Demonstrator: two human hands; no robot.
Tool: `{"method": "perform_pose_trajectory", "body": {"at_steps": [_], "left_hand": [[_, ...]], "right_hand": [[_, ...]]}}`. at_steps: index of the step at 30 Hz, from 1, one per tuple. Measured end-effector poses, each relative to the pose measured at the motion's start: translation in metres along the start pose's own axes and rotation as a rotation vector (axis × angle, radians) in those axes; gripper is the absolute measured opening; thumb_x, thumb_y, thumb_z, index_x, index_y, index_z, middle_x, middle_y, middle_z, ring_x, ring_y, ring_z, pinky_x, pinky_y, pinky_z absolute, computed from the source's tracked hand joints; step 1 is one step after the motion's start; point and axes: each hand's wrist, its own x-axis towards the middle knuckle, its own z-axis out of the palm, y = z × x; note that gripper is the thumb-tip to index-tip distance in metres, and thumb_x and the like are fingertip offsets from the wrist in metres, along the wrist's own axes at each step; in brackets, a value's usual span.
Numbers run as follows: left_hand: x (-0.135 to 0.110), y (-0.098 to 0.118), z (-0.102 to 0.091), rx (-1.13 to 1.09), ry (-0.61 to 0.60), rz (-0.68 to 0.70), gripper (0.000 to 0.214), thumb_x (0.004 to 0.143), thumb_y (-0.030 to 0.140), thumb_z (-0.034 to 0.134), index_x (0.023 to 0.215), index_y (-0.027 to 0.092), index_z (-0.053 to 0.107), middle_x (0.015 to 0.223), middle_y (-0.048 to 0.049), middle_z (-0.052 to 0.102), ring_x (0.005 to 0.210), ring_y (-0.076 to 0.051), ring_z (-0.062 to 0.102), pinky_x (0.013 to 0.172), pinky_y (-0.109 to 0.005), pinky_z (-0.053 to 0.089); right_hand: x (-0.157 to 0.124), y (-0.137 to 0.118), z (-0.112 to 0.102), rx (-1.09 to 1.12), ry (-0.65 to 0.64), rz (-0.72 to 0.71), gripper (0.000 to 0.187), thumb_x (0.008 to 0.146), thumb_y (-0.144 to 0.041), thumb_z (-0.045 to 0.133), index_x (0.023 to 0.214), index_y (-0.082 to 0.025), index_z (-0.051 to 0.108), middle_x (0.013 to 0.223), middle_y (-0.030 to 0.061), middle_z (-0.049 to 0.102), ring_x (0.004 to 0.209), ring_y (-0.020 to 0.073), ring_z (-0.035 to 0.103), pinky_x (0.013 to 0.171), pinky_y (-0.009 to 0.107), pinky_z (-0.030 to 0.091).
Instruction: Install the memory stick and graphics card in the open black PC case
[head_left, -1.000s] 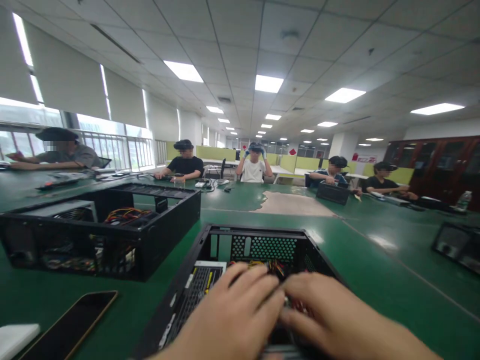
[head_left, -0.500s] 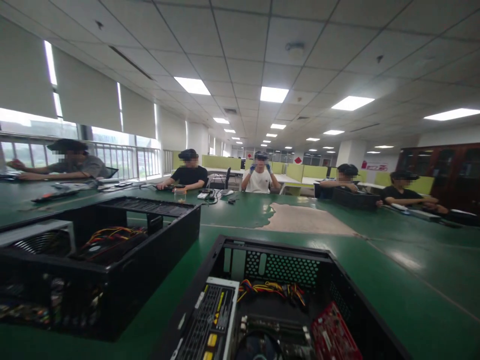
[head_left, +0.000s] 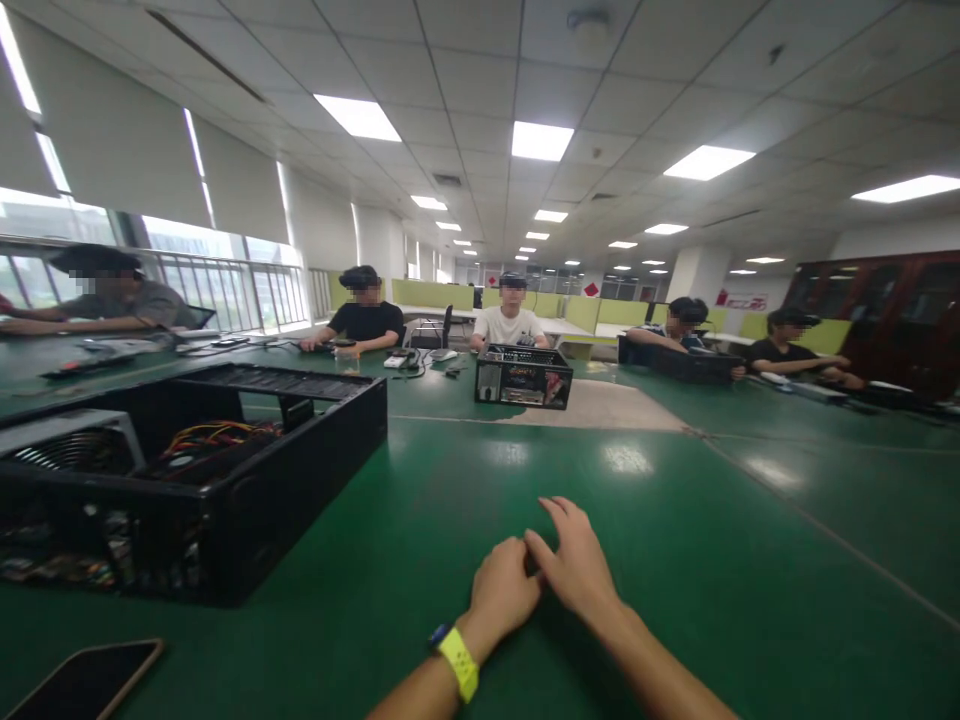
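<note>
My left hand (head_left: 501, 592), with a yellow wristband (head_left: 459, 660) on the wrist, rests on the green table (head_left: 675, 540) with its fingers curled under in a loose fist. My right hand (head_left: 574, 566) lies beside it and touches it, fingers stretched flat on the table top. Neither hand shows anything in it. An open black computer case (head_left: 225, 480) with coloured wires inside stands to the left of my hands, well apart from them. A smaller open case (head_left: 523, 377) stands far across the table.
A dark phone (head_left: 82, 685) lies at the near left corner. Several people sit along the far side of the table, one in a white shirt (head_left: 510, 325) behind the small case. Another black case (head_left: 686, 365) stands at the far right. A worn bare patch (head_left: 600, 410) marks the table.
The open case that stood right in front of me is gone from there; a case now stands far across the table. My hands, out of view half a second ago, rest on the table.
</note>
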Motion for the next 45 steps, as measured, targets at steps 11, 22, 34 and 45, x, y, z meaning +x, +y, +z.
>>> {"method": "perform_pose_trajectory", "body": {"at_steps": [11, 22, 34, 45], "left_hand": [[-0.091, -0.042, -0.035, -0.586, -0.206, -0.030, 0.045, 0.070, 0.059, 0.058, 0.055, 0.017, 0.047, 0.048, 0.0066, 0.036, 0.049, -0.009, 0.028, 0.051, -0.025, 0.020], [-0.090, -0.046, -0.030, -0.492, -0.208, 0.040, 0.043, 0.074, 0.057, 0.055, 0.059, 0.017, 0.050, 0.050, 0.0068, 0.036, 0.049, -0.009, 0.029, 0.050, -0.025, 0.021], [-0.092, -0.042, -0.029, -0.408, -0.240, 0.089, 0.041, 0.073, 0.055, 0.055, 0.060, 0.016, 0.052, 0.052, 0.0057, 0.039, 0.053, -0.010, 0.033, 0.051, -0.025, 0.024], [-0.092, -0.040, -0.032, -0.380, -0.271, 0.111, 0.039, 0.074, 0.052, 0.055, 0.062, 0.015, 0.053, 0.054, 0.0056, 0.039, 0.054, -0.010, 0.033, 0.052, -0.025, 0.024]], "right_hand": [[-0.108, 0.022, -0.009, 0.200, -0.267, 0.107, 0.038, 0.085, -0.045, 0.047, 0.060, -0.018, 0.058, 0.055, -0.0023, 0.053, 0.055, 0.0116, 0.047, 0.055, 0.024, 0.030], [-0.108, 0.016, -0.014, 0.112, -0.273, 0.064, 0.037, 0.085, -0.045, 0.047, 0.064, -0.019, 0.062, 0.060, -0.0009, 0.059, 0.060, 0.0128, 0.053, 0.058, 0.024, 0.032], [-0.112, 0.014, -0.019, 0.143, -0.267, 0.048, 0.031, 0.084, -0.043, 0.050, 0.071, -0.019, 0.065, 0.066, 0.0002, 0.064, 0.063, 0.0135, 0.056, 0.061, 0.023, 0.036], [-0.112, 0.012, -0.018, 0.180, -0.230, 0.087, 0.029, 0.084, -0.047, 0.052, 0.086, -0.022, 0.066, 0.067, -0.0011, 0.063, 0.064, 0.0130, 0.055, 0.060, 0.023, 0.036]]}}
